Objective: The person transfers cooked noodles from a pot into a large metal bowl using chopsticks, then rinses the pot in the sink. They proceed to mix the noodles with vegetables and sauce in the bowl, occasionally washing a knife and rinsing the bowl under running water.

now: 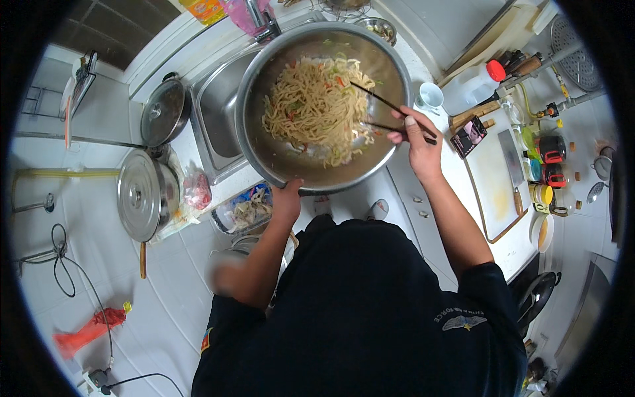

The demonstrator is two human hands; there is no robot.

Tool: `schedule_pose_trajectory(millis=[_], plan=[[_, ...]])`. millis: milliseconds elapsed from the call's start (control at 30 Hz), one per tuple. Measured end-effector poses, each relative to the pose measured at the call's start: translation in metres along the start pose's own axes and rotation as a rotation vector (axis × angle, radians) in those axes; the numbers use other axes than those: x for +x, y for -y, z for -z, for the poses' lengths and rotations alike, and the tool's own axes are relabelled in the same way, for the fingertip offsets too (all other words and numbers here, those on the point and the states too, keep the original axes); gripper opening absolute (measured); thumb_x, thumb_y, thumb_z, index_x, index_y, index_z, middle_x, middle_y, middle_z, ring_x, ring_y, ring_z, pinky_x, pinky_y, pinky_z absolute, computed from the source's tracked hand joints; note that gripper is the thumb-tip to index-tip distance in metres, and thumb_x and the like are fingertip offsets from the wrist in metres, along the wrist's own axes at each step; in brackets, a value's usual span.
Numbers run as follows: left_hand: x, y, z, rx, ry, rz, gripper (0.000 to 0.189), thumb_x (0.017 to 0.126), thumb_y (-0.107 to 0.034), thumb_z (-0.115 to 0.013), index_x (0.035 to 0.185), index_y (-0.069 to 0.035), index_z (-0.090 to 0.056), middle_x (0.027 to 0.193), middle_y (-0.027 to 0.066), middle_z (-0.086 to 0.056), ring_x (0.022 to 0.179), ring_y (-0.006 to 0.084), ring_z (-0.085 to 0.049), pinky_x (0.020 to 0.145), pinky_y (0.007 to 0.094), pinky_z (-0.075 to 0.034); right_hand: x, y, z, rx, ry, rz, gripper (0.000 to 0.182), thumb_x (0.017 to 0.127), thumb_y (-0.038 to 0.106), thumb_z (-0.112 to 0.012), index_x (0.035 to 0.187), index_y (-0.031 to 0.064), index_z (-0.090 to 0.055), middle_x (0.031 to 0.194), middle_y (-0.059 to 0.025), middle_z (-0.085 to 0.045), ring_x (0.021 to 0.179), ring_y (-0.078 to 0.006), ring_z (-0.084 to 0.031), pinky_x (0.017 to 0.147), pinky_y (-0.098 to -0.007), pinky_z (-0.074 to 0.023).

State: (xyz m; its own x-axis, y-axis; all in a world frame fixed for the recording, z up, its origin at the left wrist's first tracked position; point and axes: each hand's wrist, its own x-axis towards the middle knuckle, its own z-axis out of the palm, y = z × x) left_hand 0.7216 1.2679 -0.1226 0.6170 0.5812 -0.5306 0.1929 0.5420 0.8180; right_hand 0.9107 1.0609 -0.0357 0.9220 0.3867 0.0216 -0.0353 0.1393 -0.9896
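A large stainless steel bowl (273,164) sits tilted over the counter and the edge of the sink. Cooked noodles (317,109) with bits of green vegetable and orange-red shreds lie heaped inside it. My left hand (287,198) grips the near rim of the bowl, its thumb on the edge. Two dark chopsticks (379,98) are held spread apart in my right hand (420,144) at the bowl's right side. Their tips reach the right edge of the noodles, one higher than the other.
Left of the bowl are a steel sink (218,109), a lidded pan (163,111) and a lidded pot (141,193). On the right stand a white cup (429,96), a phone (469,136), and a cutting board (488,173) bearing a cleaver (511,159). A trash bin (243,211) stands below.
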Motion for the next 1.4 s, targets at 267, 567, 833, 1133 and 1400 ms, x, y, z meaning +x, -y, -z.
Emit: schedule_pose_trajectory(millis=[267,567,833,1133,1400], plan=[[-0.008,-0.036,-0.004,-0.119,0.025,0.085,0.044,0.074,-0.005,-0.047,0.116,0.001,-0.035,0.102,0.016,-0.051,0.088,0.0322,-0.057,0.07,0.0466,-0.05,0.009,0.02,0.01,-0.169,0.147,-0.253,0.026,0.091,0.013,-0.045,0.11,-0.0009,-0.054,0.099,-0.0103,-0.061,0.062,-0.0134,-0.06,0.056,-0.023,-0.0485],[0.008,-0.035,0.019,-0.025,-0.001,0.159,0.036,0.076,-0.005,-0.047,0.111,0.002,-0.043,0.101,0.0165,-0.053,0.091,0.0321,-0.057,0.063,0.0427,-0.053,0.01,0.002,0.006,-0.112,0.118,-0.071,0.024,0.09,0.015,-0.048,0.105,-0.0025,-0.057,0.09,-0.0118,-0.063,0.065,-0.014,-0.06,0.059,-0.023,-0.0489],[0.026,-0.01,0.035,-0.185,0.138,0.211,0.044,0.076,-0.006,-0.043,0.119,0.003,-0.036,0.11,0.0178,-0.051,0.095,0.0336,-0.056,0.074,0.0488,-0.051,-0.003,0.018,-0.049,-0.213,0.295,-0.192,0.021,0.089,0.012,-0.049,0.101,-0.0009,-0.06,0.084,-0.0101,-0.064,0.064,-0.0121,-0.062,0.058,-0.0221,-0.0505],[0.033,-0.01,0.031,-0.177,0.057,0.148,0.045,0.074,-0.004,-0.044,0.118,0.002,-0.036,0.111,0.0185,-0.049,0.094,0.0357,-0.056,0.069,0.0506,-0.052,0.012,-0.051,-0.086,-0.352,0.453,0.094,0.018,0.087,0.007,-0.052,0.101,-0.0015,-0.06,0.086,-0.0122,-0.063,0.072,-0.0172,-0.062,0.063,-0.0258,-0.0515],[0.044,-0.005,0.043,-0.213,0.035,0.234,0.044,0.074,-0.005,-0.045,0.116,0.005,-0.036,0.109,0.0194,-0.049,0.096,0.0367,-0.055,0.076,0.0525,-0.05,0.037,-0.031,-0.056,-0.352,0.088,-0.021,0.018,0.088,0.009,-0.05,0.096,-0.0051,-0.059,0.08,-0.0103,-0.062,0.068,-0.0131,-0.061,0.058,-0.023,-0.0499]])
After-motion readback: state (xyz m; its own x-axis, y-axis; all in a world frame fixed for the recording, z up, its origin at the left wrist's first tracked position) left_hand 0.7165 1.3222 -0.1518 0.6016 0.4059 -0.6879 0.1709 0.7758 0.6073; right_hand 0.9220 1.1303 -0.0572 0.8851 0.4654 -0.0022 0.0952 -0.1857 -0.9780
